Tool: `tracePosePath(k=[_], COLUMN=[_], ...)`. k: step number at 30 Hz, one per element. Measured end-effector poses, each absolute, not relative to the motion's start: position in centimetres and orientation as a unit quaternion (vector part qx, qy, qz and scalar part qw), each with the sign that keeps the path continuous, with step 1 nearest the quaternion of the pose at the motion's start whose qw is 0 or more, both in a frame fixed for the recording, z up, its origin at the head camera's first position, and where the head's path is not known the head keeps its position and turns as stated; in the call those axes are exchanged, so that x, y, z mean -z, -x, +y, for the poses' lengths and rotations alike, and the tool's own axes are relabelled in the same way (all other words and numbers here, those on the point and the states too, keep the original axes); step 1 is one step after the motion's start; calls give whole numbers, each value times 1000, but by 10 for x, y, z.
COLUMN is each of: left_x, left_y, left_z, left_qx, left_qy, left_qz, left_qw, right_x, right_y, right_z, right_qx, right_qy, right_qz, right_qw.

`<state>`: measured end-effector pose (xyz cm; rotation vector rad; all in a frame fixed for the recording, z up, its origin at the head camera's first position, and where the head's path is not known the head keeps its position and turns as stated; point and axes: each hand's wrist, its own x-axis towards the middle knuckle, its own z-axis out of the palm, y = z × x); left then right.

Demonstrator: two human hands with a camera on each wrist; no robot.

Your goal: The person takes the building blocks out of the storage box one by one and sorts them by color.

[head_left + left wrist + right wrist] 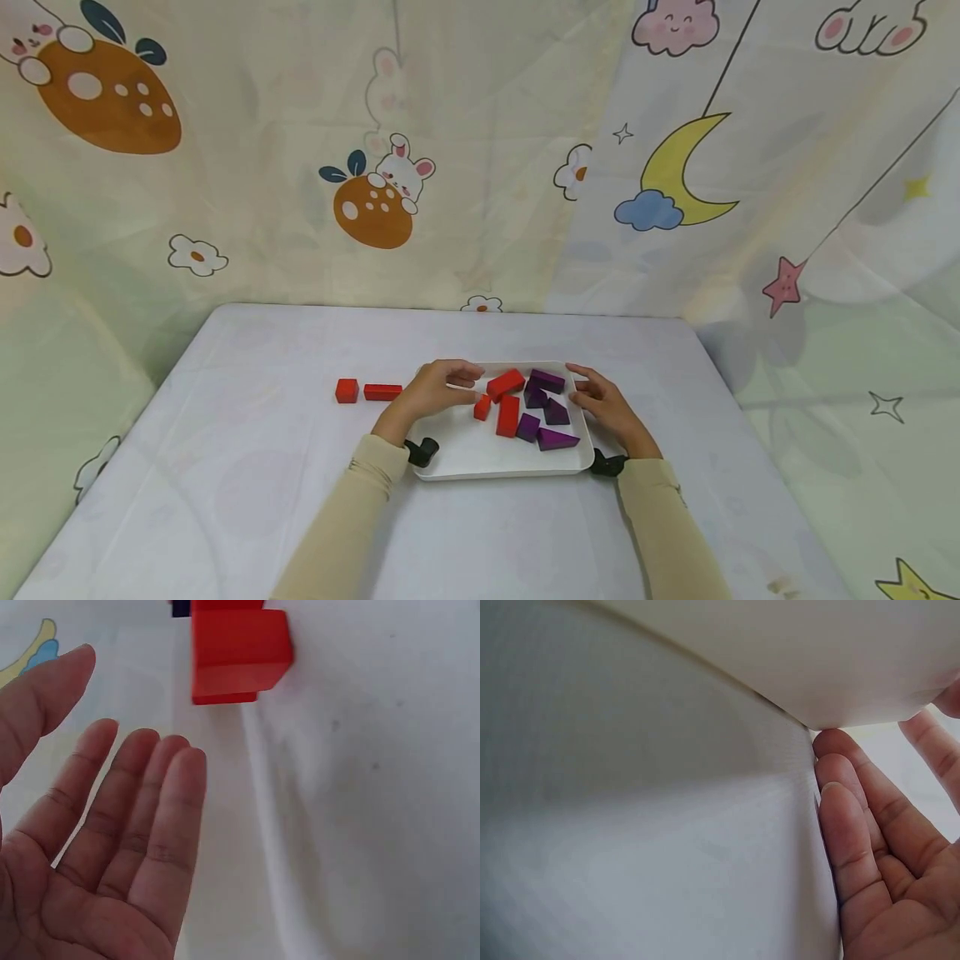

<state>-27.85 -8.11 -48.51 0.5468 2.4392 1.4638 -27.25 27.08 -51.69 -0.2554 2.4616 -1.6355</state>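
Note:
A shallow white tray (465, 457) lies on the table, holding several red blocks and several purple blocks. My left hand (438, 387) hovers over its left side, thumb toward a small red block (482, 407). In the left wrist view the fingers spread loosely, with bare palm and a gap to a red block (240, 652). My right hand (606, 408) rests at the tray's right rim. The right wrist view shows its fingers (847, 832) gently bent, tips right at the tray wall (840, 667). Purple blocks (556, 439) sit close inside that rim.
Left of the tray, a red cube (347, 391) and a long red block (382, 392) lie on the white-covered table (247, 467). A patterned cloth (480, 167) hangs behind and at both sides of the table.

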Motion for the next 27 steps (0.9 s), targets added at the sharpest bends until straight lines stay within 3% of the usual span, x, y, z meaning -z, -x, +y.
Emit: tracePosePath(k=[11,27], left_x=[492,483], left_y=[275,275], left_z=[-69,-71], left_qx=[-465,-505], left_qy=[-166,-199], left_qz=[853,832], left_qw=[168,112], right_x=[519,521], right_y=[275,276], right_z=[271,273], right_qx=[550,560], right_qy=[92,96], right_qz=[826,819], right_qw=[83,85])
